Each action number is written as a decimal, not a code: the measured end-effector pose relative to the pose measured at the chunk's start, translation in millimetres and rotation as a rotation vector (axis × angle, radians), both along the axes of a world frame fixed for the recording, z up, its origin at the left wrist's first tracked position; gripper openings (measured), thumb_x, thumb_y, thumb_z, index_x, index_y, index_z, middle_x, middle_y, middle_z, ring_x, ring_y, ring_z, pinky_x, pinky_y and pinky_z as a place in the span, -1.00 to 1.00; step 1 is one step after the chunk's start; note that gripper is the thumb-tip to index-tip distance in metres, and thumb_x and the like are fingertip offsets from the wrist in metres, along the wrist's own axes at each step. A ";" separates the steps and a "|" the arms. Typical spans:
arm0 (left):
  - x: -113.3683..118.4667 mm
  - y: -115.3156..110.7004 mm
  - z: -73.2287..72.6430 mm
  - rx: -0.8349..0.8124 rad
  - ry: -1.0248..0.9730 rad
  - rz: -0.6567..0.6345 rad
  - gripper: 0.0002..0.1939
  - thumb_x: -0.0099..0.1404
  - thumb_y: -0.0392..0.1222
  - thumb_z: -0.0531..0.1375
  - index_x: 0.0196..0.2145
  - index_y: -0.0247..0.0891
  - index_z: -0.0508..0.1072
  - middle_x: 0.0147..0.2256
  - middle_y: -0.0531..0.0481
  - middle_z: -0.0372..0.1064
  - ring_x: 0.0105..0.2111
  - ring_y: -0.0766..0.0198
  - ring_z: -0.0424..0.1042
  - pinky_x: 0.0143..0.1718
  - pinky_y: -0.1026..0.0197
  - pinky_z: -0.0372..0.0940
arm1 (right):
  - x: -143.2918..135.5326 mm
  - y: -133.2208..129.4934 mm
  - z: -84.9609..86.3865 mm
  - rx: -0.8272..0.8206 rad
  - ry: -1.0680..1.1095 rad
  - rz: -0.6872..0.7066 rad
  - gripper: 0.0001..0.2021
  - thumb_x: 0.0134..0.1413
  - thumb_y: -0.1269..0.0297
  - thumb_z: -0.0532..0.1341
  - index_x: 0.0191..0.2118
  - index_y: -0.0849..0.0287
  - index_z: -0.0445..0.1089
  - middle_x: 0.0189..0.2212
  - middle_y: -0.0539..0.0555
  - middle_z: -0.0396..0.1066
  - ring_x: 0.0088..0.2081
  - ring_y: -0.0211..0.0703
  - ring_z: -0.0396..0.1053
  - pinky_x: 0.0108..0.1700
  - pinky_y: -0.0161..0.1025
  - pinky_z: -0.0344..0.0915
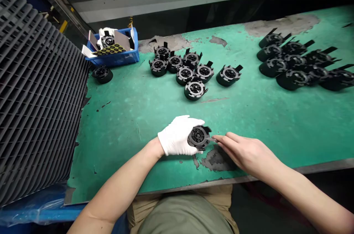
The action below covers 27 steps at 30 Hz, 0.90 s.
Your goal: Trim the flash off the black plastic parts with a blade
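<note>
My left hand (179, 136), in a white glove, is wrapped round a round black plastic part (198, 136) near the front of the green table. The part's ribbed round face is turned up toward me, and a tab juts from its upper right edge. My bare right hand (243, 149) pinches a thin metal blade-like tool (211, 139) between thumb and fingers. The tool's tip meets the right edge of the black part. Its handle is hidden inside my fingers, so I cannot tell its full shape.
Several similar black parts (186, 74) stand mid-table, and another group (293, 60) is at the right. A blue bin (118, 58) holding papers and a part is at the back left, with a lone part (102, 74) before it. Stacked grey trays (35, 90) line the left.
</note>
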State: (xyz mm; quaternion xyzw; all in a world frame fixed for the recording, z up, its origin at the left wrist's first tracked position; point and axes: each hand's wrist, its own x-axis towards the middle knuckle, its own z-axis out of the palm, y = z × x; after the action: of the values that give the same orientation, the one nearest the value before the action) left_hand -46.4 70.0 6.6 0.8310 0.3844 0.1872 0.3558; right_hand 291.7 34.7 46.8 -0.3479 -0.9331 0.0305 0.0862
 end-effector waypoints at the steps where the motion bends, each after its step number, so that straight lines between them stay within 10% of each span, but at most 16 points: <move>1: 0.2 0.0 0.2 0.004 0.000 -0.001 0.14 0.27 0.35 0.75 0.62 -0.15 0.57 0.49 -0.41 0.74 0.51 -0.46 0.73 0.80 -0.56 0.35 | -0.9 2.6 0.9 0.001 -0.016 0.009 -0.68 0.79 0.31 0.23 0.42 0.04 0.60 -0.20 -0.01 0.61 -0.39 -0.21 0.50 -0.34 -0.17 0.21; 14: 3.4 3.0 -1.8 0.019 -0.005 -0.018 0.05 0.29 0.31 0.70 0.58 -0.16 0.62 0.45 -0.38 0.77 0.48 -0.44 0.77 0.80 -0.45 0.38 | 3.6 22.3 20.4 -0.080 -0.126 0.160 -0.34 0.40 0.68 0.18 0.48 0.09 0.53 -0.23 -0.01 0.50 -0.34 -0.13 0.45 -0.31 -0.09 0.11; 22: 0.4 1.6 2.1 -0.006 -0.026 -0.028 0.05 0.36 0.25 0.67 0.64 -0.22 0.55 0.50 -0.39 0.73 0.53 -0.42 0.74 0.87 -0.47 0.25 | 21.9 44.0 3.2 -0.275 0.028 0.146 -0.62 0.85 0.29 0.11 0.35 0.02 0.69 -0.15 0.09 0.71 -0.31 -0.13 0.64 -0.28 -0.18 0.42; 27: 4.4 -2.8 -11.1 -0.007 -0.048 0.010 0.32 0.26 0.32 0.74 0.74 -0.25 0.38 0.59 -0.48 0.63 0.59 -0.50 0.66 0.90 -0.58 0.16 | 37.8 10.6 -12.6 -0.197 0.171 -0.132 -0.61 0.91 0.09 0.13 0.50 -0.04 0.60 0.00 0.11 0.80 -0.12 0.00 0.81 -0.12 -0.15 0.65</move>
State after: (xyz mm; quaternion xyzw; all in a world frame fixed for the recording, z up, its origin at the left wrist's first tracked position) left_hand -42.0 67.2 -4.5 0.8232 0.3804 0.2073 0.3670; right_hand 329.5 45.4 34.2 -0.4113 -0.8900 0.1457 0.1325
